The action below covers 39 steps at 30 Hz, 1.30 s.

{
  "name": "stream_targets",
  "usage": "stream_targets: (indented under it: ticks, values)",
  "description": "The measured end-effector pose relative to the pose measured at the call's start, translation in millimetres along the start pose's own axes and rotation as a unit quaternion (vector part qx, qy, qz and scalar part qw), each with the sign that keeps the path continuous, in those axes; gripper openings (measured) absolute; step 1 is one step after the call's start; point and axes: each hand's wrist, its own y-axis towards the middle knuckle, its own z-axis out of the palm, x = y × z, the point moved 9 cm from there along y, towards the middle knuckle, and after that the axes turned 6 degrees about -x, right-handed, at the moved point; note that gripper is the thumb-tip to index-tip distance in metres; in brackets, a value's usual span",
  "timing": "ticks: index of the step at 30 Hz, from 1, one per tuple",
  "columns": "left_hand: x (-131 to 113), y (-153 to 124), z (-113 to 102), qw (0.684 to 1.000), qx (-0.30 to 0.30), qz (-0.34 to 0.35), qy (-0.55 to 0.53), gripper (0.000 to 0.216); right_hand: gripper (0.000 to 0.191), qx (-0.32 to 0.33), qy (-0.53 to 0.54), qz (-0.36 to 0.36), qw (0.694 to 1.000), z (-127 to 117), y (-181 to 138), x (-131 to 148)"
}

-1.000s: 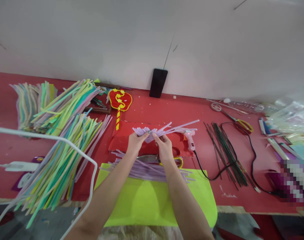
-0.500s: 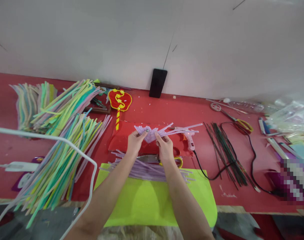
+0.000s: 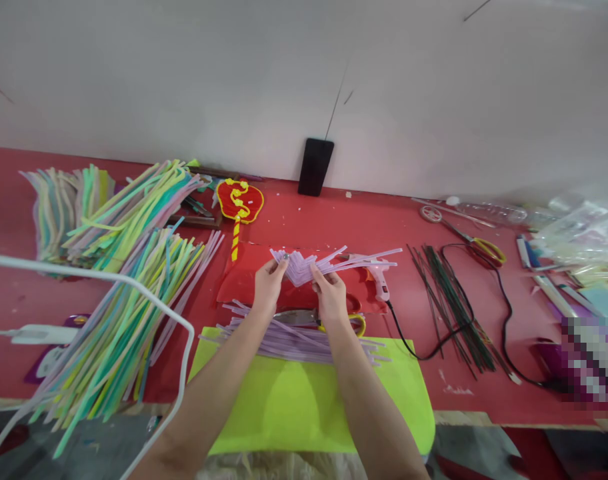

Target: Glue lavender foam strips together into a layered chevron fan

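Between my two hands is a V-shaped woven piece of lilac pipe cleaners (image 3: 299, 269), held above a red sheet (image 3: 244, 283). My left hand (image 3: 269, 285) pinches its left end between thumb and fingers. My right hand (image 3: 330, 293) grips the right side, where long loose ends stick out to the right. Beneath my wrists lies a pile of lilac pipe cleaners (image 3: 294, 343) on a yellow-green mat (image 3: 304, 407). Scissors (image 3: 297, 317) rest across that pile, partly hidden by my right hand. A pale glue gun (image 3: 381, 280) lies just right of my right hand.
Multicoloured pipe cleaners (image 3: 129, 320) are heaped at left, with a white cable (image 3: 134, 283) in front. A red and yellow fan-shaped craft (image 3: 240, 200) and a black phone (image 3: 316, 167) stand behind. Dark green stems (image 3: 454, 310), more scissors (image 3: 477, 247) and a black cord (image 3: 507, 313) lie right.
My left thumb has slid left along the woven lilac piece, uncovering more of its middle. My right hand has stayed nearly still.
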Motion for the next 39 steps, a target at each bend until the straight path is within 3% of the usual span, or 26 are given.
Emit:
stream_targets:
  ticks: [13,39]
  values:
    - [-2.0,-3.1,6.6,0.998,0.019,-0.044,-0.04,0.044,0.028,-0.012,0.011,0.021,1.0,-2.1,0.8,0.6]
    - [-3.2,-0.8,6.7,0.999,0.028,-0.025,0.001,0.038,0.035,-0.01,-0.038,0.006,0.999,-3.5,1.1,1.7]
